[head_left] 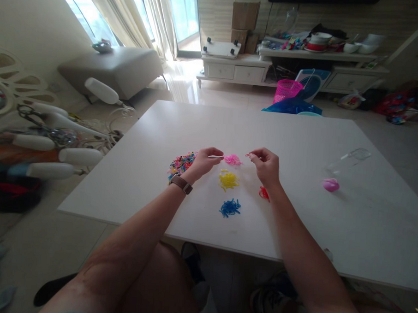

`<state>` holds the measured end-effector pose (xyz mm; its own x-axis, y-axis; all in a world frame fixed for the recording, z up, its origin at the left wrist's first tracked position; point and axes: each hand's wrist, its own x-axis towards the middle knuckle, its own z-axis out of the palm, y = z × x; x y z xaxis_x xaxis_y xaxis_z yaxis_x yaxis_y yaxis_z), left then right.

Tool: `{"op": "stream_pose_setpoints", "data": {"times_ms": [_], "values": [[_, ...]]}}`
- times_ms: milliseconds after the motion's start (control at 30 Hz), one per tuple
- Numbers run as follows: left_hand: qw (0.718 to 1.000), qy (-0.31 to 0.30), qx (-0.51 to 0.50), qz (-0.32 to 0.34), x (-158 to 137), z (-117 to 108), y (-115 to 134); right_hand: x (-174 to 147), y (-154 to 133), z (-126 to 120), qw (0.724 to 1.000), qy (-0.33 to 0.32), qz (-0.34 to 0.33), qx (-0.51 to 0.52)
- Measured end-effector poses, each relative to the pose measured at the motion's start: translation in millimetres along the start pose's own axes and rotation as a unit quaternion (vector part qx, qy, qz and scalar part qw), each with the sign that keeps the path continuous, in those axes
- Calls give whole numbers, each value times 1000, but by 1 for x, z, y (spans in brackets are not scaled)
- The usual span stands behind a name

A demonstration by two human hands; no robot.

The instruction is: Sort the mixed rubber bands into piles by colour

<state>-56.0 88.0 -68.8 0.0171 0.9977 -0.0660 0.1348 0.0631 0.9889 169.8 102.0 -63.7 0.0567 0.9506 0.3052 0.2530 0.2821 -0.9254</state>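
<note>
My left hand (208,160), with a brown-strapped watch on the wrist, is by the left edge of a pile of pink rubber bands (233,160). Its thumb and fingertips come together; whatever is between them is too small to make out. Behind that wrist lies a mixed heap of coloured rubber bands (181,165), partly covered. To the right of the pink pile, my right hand (266,166) pinches a small red rubber band (248,154) above the table. Under the right forearm a red pile (263,193) shows in part. Yellow bands (228,180) and blue bands (230,207) form separate piles.
The white table (196,123) carries a clear jar (347,162) lying on its side and a pink-purple rounded object (331,184) at the right. A floor lamp with white shades (67,156) stands left. Beyond the table are a pink basket (287,90) and a cabinet (233,71).
</note>
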Motion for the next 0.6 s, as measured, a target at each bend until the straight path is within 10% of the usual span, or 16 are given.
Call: {"op": "stream_pose_setpoints", "data": {"times_ms": [300, 600], "values": [[992, 1, 119, 44, -7, 0, 3, -1, 9, -49, 994, 94, -22, -49], [984, 30, 155, 87, -19, -9, 32, -79, 56, -118, 982, 41, 39, -178]]}}
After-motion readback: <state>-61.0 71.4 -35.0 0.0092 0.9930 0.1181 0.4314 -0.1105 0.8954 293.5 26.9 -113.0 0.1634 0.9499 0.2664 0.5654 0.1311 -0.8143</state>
